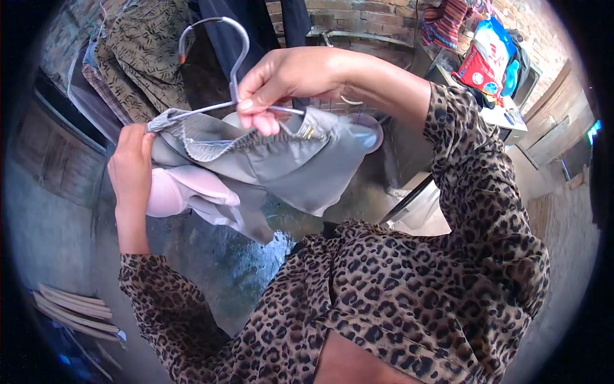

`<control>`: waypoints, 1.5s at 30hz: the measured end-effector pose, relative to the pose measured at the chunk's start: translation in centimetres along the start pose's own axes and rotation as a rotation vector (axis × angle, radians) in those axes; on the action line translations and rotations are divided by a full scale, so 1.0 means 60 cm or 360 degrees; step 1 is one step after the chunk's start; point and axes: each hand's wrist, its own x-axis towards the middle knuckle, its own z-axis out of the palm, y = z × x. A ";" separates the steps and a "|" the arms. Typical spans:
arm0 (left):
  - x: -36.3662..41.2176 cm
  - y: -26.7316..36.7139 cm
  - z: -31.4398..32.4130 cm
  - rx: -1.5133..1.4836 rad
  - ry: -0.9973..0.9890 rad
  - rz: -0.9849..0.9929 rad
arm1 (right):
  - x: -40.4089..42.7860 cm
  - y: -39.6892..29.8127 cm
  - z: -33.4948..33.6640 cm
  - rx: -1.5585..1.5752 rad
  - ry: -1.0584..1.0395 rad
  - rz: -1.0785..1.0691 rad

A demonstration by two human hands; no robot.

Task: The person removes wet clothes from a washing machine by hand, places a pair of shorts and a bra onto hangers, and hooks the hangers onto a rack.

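Observation:
My right hand [273, 84] pinches a clothes hanger [242, 53] at the base of its hook, fingers around the wire. A grey garment [307, 158] with a gathered elastic waistband hangs from the hanger, the wire running inside its opening. At the left end, my left hand [130, 156] grips the bunched corner of the waistband against the hanger. Just below that hand hangs a pale pink padded bra [184, 192]; what it hangs from is hidden. The hanger's hook points up and is attached to nothing.
Patterned clothes [141, 53] and dark trousers [230, 29] hang ahead along the brick wall [360, 17]. A red and blue detergent bag [489, 57] stands at upper right near a blue bottle [511, 79]. Wooden slats [76, 309] lie at lower left. The concrete floor [244, 269] looks wet.

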 end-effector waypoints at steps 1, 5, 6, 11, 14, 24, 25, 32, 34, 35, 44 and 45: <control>0.000 -0.006 -0.001 0.0007 -0.0007 -0.0009 | 0.006 -0.005 0.007 -0.0095 -0.0044 -0.0001; 0.009 -0.022 -0.004 0.0053 0.0006 -0.0045 | 0.035 -0.004 0.015 0.0009 -0.0188 -0.0083; 0.015 -0.023 0.001 0.0010 0.0045 -0.0018 | 0.037 -0.009 0.025 0.0014 -0.0072 -0.0083; 0.039 -0.022 0.009 -0.0073 0.0179 -0.0094 | 0.058 -0.002 0.017 0.0607 0.0026 -0.0192; 0.029 -0.004 -0.019 0.0045 0.0273 -0.0127 | 0.073 -0.007 0.019 0.0722 -0.0001 -0.0227; -0.061 0.238 -0.032 -0.1785 -0.0088 -0.0416 | 0.080 -0.018 0.010 0.0989 0.0144 -0.0310; -0.054 0.244 -0.023 -0.1860 -0.0145 -0.0496 | 0.081 -0.023 0.014 0.0983 0.0141 -0.0307; -0.059 0.273 0.038 -0.2049 0.0039 -0.0599 | 0.088 -0.024 0.043 0.0740 0.0424 -0.0441; -0.066 0.277 0.043 -0.2101 0.0135 -0.0635 | 0.086 -0.025 0.050 0.0742 0.0473 -0.0450; -0.070 0.278 0.043 -0.2154 0.0232 -0.0666 | 0.086 -0.025 0.053 0.0745 0.0465 -0.0448; -0.085 0.264 0.025 -0.2537 0.0024 -0.0867 | 0.082 -0.017 0.045 0.0910 0.0573 -0.0503; -0.084 0.264 0.025 -0.2538 0.0024 -0.0864 | 0.082 -0.017 0.045 0.0908 0.0574 -0.0505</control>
